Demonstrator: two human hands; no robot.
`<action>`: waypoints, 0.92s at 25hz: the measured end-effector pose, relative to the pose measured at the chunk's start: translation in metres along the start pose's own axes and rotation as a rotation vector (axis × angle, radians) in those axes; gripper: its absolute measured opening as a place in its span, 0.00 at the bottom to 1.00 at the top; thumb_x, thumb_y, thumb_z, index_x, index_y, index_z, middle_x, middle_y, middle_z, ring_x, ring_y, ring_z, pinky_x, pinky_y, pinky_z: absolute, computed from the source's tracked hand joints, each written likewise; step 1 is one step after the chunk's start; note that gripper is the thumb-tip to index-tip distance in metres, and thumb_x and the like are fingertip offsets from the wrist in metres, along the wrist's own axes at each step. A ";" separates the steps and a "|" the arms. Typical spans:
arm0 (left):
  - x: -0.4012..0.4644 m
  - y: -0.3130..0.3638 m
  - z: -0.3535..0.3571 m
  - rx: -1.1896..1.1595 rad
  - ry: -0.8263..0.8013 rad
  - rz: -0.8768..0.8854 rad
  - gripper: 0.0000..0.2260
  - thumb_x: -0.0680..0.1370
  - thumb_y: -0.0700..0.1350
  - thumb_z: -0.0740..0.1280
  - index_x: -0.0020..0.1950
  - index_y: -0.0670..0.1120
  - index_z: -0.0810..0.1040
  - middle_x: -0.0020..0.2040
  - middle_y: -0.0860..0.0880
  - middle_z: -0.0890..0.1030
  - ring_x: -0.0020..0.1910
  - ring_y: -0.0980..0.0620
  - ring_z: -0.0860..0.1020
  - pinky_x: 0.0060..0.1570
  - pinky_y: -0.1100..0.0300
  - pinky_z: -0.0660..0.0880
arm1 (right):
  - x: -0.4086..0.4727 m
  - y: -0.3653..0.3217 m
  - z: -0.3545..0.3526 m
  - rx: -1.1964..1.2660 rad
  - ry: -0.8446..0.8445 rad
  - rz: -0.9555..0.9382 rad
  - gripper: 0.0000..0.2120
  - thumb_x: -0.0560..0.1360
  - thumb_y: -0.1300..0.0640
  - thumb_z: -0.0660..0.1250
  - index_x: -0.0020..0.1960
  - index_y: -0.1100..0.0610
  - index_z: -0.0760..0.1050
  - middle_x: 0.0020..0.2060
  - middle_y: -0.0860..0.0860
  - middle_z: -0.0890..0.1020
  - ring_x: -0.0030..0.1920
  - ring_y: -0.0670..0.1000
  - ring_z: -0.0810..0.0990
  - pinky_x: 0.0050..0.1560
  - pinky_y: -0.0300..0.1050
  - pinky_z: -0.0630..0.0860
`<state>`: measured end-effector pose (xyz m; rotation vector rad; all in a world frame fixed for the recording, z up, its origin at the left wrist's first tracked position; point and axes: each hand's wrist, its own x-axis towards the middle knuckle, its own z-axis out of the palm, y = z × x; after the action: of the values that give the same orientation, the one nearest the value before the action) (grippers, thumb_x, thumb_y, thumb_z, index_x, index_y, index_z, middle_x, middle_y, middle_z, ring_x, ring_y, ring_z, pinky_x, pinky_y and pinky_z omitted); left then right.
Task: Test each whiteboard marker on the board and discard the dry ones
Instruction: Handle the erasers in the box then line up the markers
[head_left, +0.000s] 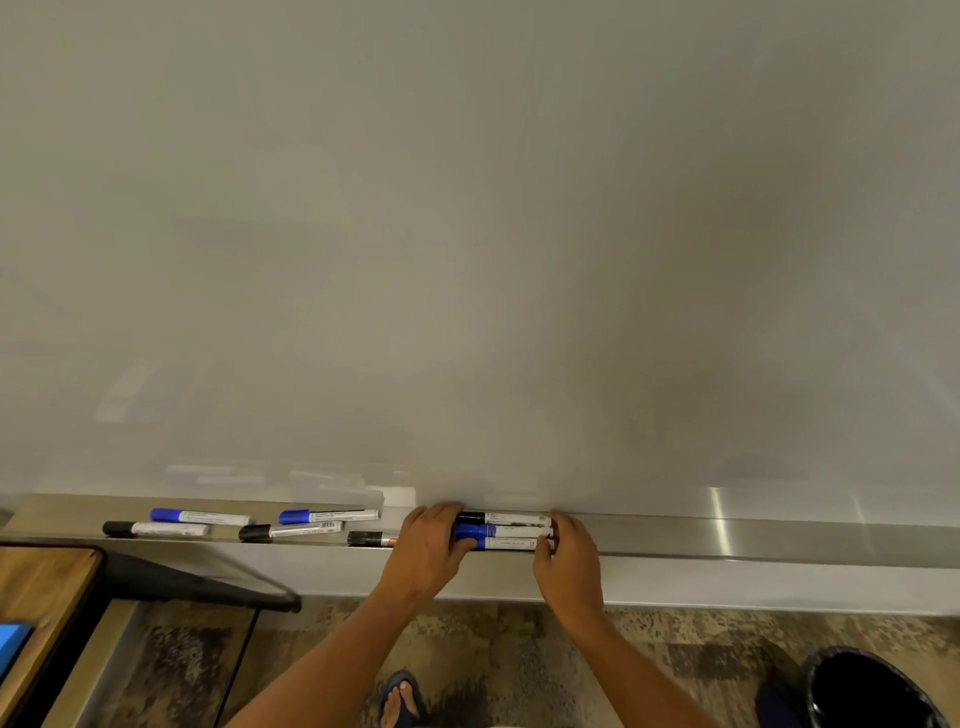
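Observation:
A blank whiteboard (467, 234) fills the upper view, with a metal tray (727, 535) along its lower edge. Three capped markers (511, 531) lie side by side on the tray, one black-capped and two blue-capped. My left hand (428, 545) grips their cap ends and my right hand (566, 551) presses against their tail ends. Further left on the tray lie several loose markers: a blue one (200, 516), a black one (156, 529), another blue one (330, 516), a black one (291, 531) and a black one (371, 539) partly behind my left hand.
A black waste bin (872, 691) stands on the patterned floor at the lower right. A wooden table edge (41, 587) with a dark frame sits at the lower left. My sandalled foot (400, 701) shows at the bottom.

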<state>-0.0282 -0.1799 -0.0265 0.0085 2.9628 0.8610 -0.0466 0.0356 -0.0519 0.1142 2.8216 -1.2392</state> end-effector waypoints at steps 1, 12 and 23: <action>-0.001 -0.002 -0.001 0.021 -0.010 0.013 0.19 0.78 0.54 0.68 0.66 0.50 0.74 0.60 0.51 0.80 0.59 0.52 0.77 0.69 0.53 0.70 | -0.001 0.001 -0.002 0.002 -0.027 -0.018 0.19 0.79 0.59 0.67 0.69 0.58 0.73 0.61 0.53 0.79 0.58 0.51 0.80 0.61 0.45 0.79; -0.007 0.002 -0.005 0.035 0.023 -0.005 0.15 0.78 0.51 0.68 0.64 0.49 0.75 0.58 0.51 0.80 0.58 0.52 0.76 0.70 0.51 0.68 | -0.009 -0.001 -0.021 -0.004 -0.054 -0.154 0.21 0.79 0.59 0.68 0.72 0.55 0.71 0.65 0.53 0.75 0.62 0.46 0.75 0.65 0.41 0.74; -0.031 -0.065 -0.062 0.245 0.238 -0.176 0.13 0.73 0.37 0.70 0.54 0.49 0.81 0.49 0.51 0.84 0.46 0.50 0.81 0.54 0.52 0.78 | -0.010 -0.081 0.020 -0.087 -0.298 -0.572 0.16 0.80 0.55 0.64 0.68 0.52 0.76 0.61 0.48 0.80 0.60 0.46 0.77 0.64 0.43 0.76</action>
<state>-0.0005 -0.2689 -0.0076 -0.3628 3.2051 0.5069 -0.0432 -0.0339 -0.0049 -0.8588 2.7100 -1.0818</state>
